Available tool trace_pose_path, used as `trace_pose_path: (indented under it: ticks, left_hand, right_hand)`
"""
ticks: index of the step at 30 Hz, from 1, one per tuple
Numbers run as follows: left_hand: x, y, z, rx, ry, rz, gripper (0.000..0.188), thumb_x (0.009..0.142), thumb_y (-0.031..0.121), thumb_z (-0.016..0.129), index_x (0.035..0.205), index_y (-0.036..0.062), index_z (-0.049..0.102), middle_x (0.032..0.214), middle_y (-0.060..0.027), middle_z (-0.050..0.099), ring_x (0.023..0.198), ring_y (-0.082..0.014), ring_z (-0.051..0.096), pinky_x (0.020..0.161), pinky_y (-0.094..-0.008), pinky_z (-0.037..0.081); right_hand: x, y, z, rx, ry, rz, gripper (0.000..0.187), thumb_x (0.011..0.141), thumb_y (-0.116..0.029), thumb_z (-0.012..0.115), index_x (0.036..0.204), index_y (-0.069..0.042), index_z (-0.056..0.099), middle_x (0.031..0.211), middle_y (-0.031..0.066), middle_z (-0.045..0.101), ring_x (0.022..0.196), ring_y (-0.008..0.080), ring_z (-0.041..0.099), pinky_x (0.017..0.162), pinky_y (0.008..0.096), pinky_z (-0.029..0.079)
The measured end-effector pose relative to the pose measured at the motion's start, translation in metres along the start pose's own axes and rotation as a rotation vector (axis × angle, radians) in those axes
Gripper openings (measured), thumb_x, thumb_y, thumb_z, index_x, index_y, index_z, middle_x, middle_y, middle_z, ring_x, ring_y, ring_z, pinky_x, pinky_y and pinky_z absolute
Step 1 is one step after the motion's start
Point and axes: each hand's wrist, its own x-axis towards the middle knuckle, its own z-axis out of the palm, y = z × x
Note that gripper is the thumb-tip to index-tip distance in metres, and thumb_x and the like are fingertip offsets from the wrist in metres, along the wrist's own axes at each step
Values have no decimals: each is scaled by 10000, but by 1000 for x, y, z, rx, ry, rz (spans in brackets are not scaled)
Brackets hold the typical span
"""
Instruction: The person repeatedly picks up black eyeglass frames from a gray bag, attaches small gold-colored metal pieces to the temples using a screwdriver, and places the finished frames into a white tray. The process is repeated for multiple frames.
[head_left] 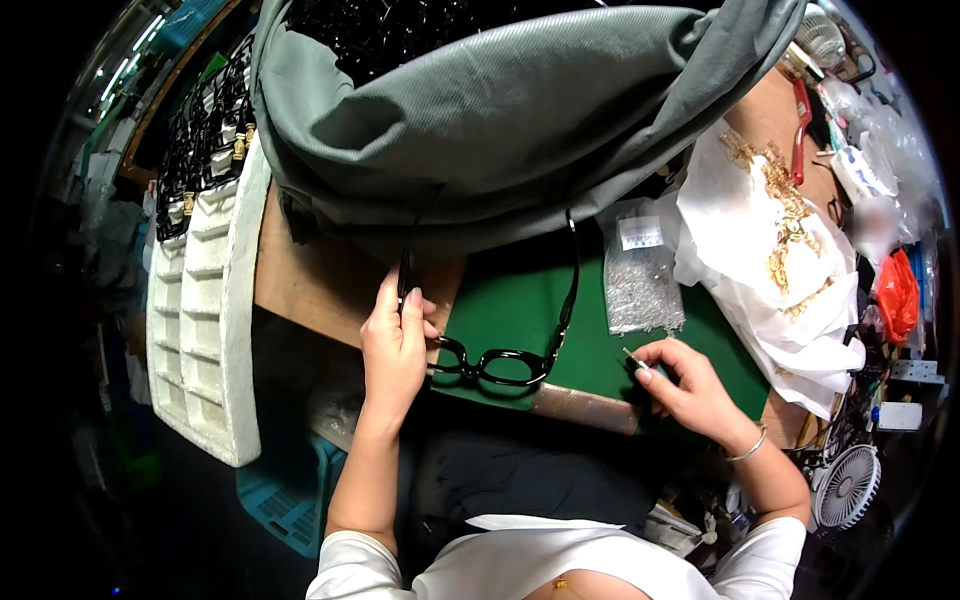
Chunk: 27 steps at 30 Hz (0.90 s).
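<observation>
A black eyeglasses frame (510, 367) stands at the near edge of the green mat (510, 290), both temples unfolded and pointing away from me. My left hand (396, 335) is closed round its left temple near the hinge. Nothing touches the right temple. To the right, my right hand (685, 385) pinches a small dark tool with a thin metal tip (632, 359), which points left and is apart from the glasses. Most of the tool is hidden by my fingers. Beyond that hand lies a clear plastic bag (645, 290) of tiny silvery pieces.
Grey cloth (500, 120) drapes across the far side. Gold-coloured metal parts (785, 220) lie on white wrapping (725, 230) at right. A white compartment tray (240, 350) stands at left above a blue basket (290, 500). A small white fan (848, 487) is at lower right.
</observation>
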Motion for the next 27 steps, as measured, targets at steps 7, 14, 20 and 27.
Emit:
trace_pose_path:
  ticks: [7, 14, 20, 27]
  left_hand:
    - [-14, -15, 3, -96, 171, 41, 323, 925, 162, 386, 1203, -2, 404, 760, -24, 501, 619, -58, 480, 598, -201, 434]
    - [-2, -19, 24, -354, 378, 27, 343, 921, 169, 390, 1219, 3, 351, 859, -46, 462, 657, -69, 435, 646, -221, 444]
    - [-20, -21, 8, -240, 330, 149, 495, 886, 120, 459, 1297, -23, 223, 1186, -136, 399, 1013, -171, 440, 894, -280, 349]
    - [68, 126, -18, 89, 344, 878, 349, 832, 44, 523, 1163, -22, 431, 1080, -119, 516, 948, -158, 509, 840, -272, 406]
  right_hand:
    - [0, 4, -6, -23, 8, -62, 226, 819, -184, 567, 947, 2, 556, 814, 83, 522, 526, 116, 552, 504, 241, 449]
    - [1, 2, -4, -12, -9, -69, 227, 830, -195, 563, 934, 7, 555, 821, 78, 516, 515, 107, 554, 483, 227, 448]
    - [-5, 4, -5, -8, -12, -87, 239, 831, -207, 563, 953, -1, 555, 829, 80, 511, 566, 110, 552, 506, 232, 452]
    - [-10, 5, -16, -33, 44, -93, 320, 792, -224, 606, 1013, -4, 536, 890, 102, 544, 764, 162, 558, 660, 272, 450]
